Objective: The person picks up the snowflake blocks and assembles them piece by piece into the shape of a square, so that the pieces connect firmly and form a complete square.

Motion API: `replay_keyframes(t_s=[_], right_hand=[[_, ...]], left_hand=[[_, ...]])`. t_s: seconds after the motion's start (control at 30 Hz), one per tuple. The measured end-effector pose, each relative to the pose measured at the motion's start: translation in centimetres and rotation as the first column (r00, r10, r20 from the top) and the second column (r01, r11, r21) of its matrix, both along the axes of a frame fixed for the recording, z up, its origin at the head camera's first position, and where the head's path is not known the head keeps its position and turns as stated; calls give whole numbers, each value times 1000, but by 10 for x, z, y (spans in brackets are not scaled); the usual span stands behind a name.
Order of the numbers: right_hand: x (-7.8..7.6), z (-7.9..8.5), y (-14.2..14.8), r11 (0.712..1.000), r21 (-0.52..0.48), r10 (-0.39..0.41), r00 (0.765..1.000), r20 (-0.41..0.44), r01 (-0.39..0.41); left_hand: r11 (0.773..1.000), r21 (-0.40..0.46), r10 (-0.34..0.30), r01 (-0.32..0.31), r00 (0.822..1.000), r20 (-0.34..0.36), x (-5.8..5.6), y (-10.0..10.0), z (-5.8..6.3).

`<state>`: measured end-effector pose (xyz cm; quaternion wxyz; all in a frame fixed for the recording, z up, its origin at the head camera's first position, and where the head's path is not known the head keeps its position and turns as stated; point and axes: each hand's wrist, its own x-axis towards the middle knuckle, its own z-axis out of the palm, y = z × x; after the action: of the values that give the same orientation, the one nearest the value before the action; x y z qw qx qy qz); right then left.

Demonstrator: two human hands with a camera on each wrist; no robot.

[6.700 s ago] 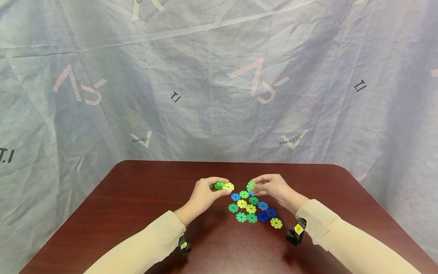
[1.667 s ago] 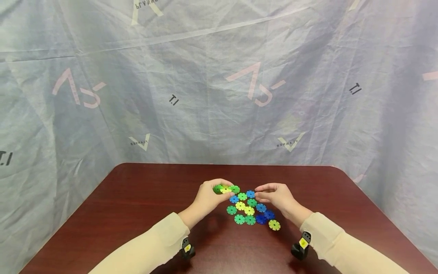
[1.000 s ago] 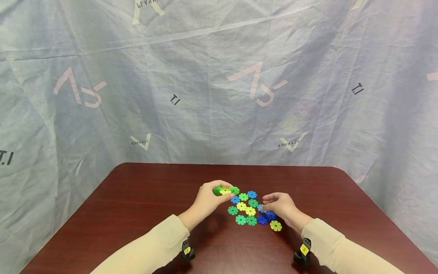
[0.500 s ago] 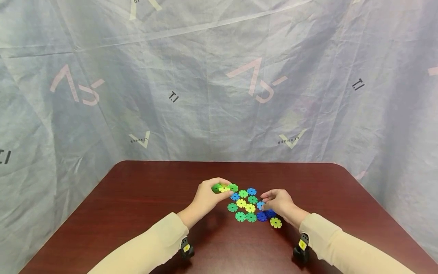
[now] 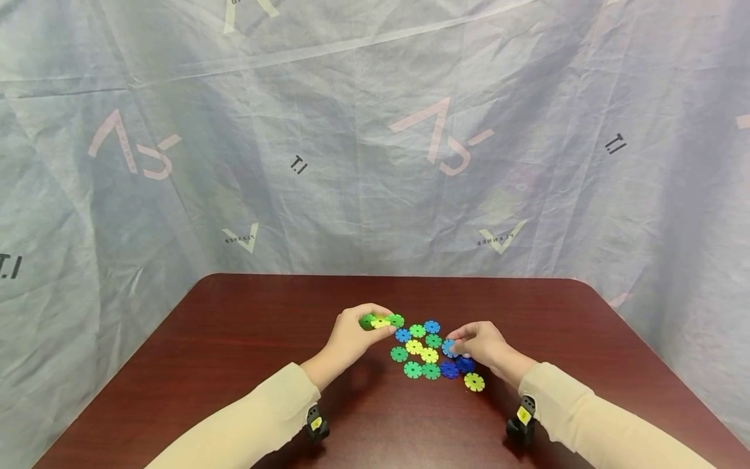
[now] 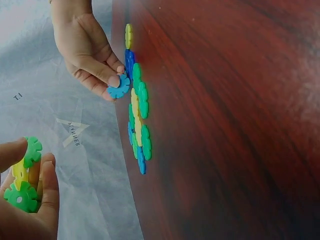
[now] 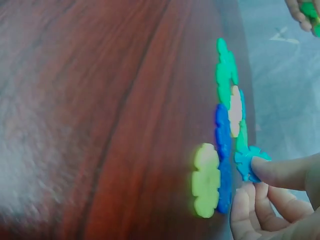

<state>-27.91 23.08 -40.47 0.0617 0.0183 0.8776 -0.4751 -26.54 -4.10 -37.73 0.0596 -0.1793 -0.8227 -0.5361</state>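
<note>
My left hand [image 5: 350, 335] grips a short chain of notched plastic snowflake discs above the table: a yellow disc [image 5: 379, 322] between two green ones, the outer one a green disc [image 5: 396, 320]. In the left wrist view, thumb and fingers pinch that chain from both sides. With thumb and fingertips, my right hand [image 5: 485, 344] pinches a light blue disc [image 5: 448, 348], which looks tilted up off the table in the left wrist view [image 6: 119, 87]. Beside it lie dark blue discs [image 5: 449, 370] and a teal-green disc [image 5: 433, 341].
Several loose discs lie flat in a loose cluster between the hands, among them a yellow disc [image 5: 430, 355] and a green disc [image 5: 400, 354]. Nearest the person is a yellow-green disc [image 5: 474, 382]. The dark red wooden table [image 5: 263, 312] meets a grey cloth backdrop [image 5: 328, 195].
The green disc my right hand held earlier now sits on the end of the left hand's chain. My right hand moved back to the cluster and took hold of the light blue disc.
</note>
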Motion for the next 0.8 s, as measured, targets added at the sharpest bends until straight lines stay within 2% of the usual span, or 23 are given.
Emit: replay_keyframes(t_s=[0.2,0.5,0.8], right_hand=[[0,7,2,998,-38,48,999,-1,-48],[-6,21,-4,966,-215,139,990,-22,-140],[3,29,-20,945,-284,165,986,-7,-160]], left_hand=[[1000,-6,7,-7,1000,1,0,-1,0],[1000,-11,7,-7,1000,-18,-3,2,1],[1000,-9,2,-2,1000,-17,-2,4,1]])
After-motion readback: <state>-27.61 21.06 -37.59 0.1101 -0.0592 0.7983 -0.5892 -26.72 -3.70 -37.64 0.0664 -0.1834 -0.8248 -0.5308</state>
